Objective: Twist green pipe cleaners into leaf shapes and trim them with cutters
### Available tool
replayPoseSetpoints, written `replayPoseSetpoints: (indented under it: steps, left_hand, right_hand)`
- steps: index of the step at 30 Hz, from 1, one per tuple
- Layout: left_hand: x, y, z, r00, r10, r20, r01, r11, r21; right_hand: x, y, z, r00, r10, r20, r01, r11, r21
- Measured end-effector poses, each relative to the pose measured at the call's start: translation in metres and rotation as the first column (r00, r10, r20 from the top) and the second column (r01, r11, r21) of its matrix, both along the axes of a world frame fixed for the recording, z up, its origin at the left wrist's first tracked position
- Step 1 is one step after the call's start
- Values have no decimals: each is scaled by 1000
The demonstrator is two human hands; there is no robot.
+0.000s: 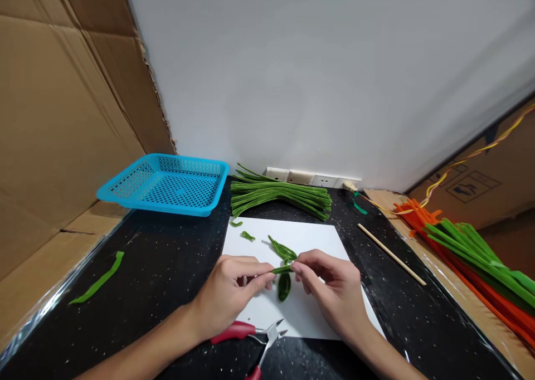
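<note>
Between my two hands a short green fuzzy stem piece [282, 269] is stretched over the white paper [309, 313]. My left hand [238, 285] pinches its left end, and my right hand [328, 282] pinches its right end. A looped green leaf shape [282, 249] shows just behind the fingers, and a darker green loop [284, 287] lies below them. Whether these loops join the held piece is hidden by the fingers. Two small green bits [247, 235] rest at the paper's upper left. Red-handled cutting pliers [271, 334] lie with open jaws at the paper's front edge.
A blue basket [217, 193] stands at the back left, beside a bundle of green stems [280, 195]. A wooden stick [390, 254] lies right of the paper. Orange [468, 285] and green bundles [485, 257] lie far right. A green strip [100, 279] is at left; sockets [301, 178] line the wall.
</note>
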State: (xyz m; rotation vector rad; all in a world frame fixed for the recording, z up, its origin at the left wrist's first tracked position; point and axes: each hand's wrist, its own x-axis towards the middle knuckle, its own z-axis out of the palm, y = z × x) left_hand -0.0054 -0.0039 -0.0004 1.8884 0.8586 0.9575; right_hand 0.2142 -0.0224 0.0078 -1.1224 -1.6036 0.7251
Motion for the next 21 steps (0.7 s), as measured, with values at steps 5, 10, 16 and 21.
replayPoseSetpoints:
  steps: [5, 10, 16, 21]
  left_hand:
    - [2, 1, 0, 1000, -21, 8, 21, 1000, -17]
    - [1, -1, 3, 998, -60, 12, 61, 998, -27]
    - [1, -2, 3, 998, -69, -6, 68, 996, -50]
    - [2, -1, 3, 999, -51, -3, 51, 998, -32]
  right_hand:
    - [3, 1, -2, 998, -27, 50, 21, 994, 106]
    - [5, 1, -1, 993, -20, 114, -7, 973, 233]
    - [4, 2, 3, 984, -14, 180, -37, 960, 276]
    - [3, 3, 0, 991, -1, 136, -27, 978, 205]
